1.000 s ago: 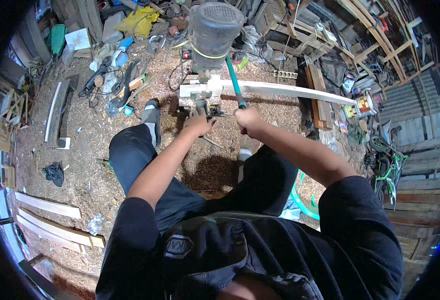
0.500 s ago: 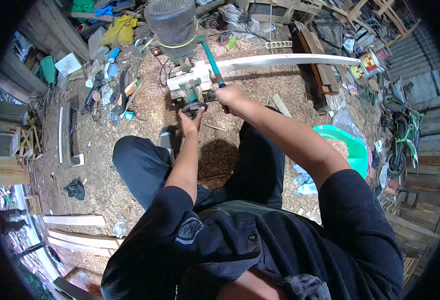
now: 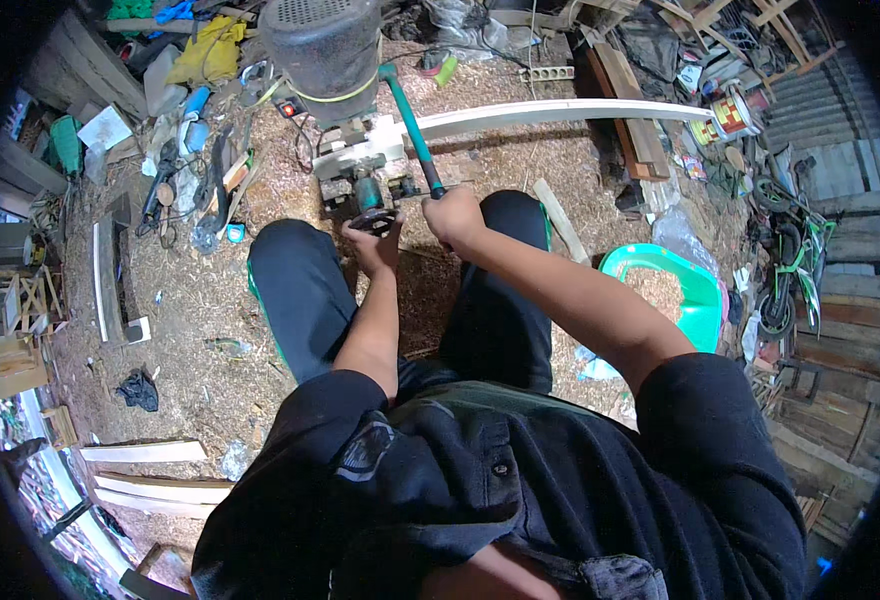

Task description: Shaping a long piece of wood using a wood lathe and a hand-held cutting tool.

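Note:
In front of me stands a machine with a large dark motor housing (image 3: 322,62) on top, like a bench drill or mortiser. My right hand (image 3: 453,216) is closed around the dark grip at the near end of its long teal lever (image 3: 413,130). My left hand (image 3: 372,250) has its fingers curled at the rim of a small dark handwheel (image 3: 374,221), just left of my right hand. A long pale wooden beam (image 3: 560,109) lies at the machine's vise and stretches off to the right. Where the tool meets the wood is hard to make out.
Wood chips cover the floor. A green plastic tub (image 3: 700,300) stands right of my legs, near a loose wood strip (image 3: 561,222). Dark planks (image 3: 632,130) lie under the beam, whose far end reaches a paint bucket (image 3: 732,116). A power strip (image 3: 547,74) lies behind.
My view has shifted slightly, and my knees sit differently, the left one drawn in. Both hands remain at the lever and the handwheel.

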Tool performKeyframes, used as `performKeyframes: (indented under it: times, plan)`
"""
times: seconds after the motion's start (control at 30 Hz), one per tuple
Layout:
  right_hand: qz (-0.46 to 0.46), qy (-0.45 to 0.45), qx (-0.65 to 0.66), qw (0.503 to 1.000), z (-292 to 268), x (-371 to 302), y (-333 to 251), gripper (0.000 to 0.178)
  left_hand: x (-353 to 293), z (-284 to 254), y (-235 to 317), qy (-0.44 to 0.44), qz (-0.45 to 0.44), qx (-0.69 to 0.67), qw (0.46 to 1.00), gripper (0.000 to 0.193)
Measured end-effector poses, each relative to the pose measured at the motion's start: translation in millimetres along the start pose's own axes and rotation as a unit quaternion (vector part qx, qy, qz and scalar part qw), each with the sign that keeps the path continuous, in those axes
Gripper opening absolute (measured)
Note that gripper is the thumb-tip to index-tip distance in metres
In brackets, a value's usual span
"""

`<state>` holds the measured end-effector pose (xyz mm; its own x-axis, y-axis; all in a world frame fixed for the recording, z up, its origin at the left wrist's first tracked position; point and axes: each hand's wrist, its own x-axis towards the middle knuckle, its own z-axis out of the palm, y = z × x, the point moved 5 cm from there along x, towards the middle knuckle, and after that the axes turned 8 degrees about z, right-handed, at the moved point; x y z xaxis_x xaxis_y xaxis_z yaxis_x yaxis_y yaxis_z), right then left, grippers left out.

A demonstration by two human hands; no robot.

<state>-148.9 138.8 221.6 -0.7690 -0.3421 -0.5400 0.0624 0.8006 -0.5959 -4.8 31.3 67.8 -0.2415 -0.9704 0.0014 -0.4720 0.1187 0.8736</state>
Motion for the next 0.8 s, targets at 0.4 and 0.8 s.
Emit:
performKeyframes:
  times: [0.4,0.8]
  plan:
    - [-0.038,-0.007,-0.027,0.999,-2,-41,-28,0.027,9,-2,-38,0.051,0.005,-0.238,0.97,0.099]
    - [-0.026,-0.009,0.019,0.999,-5,-30,-17,0.024,21,-29,-59,-0.156,-0.057,-0.227,0.96,0.081]
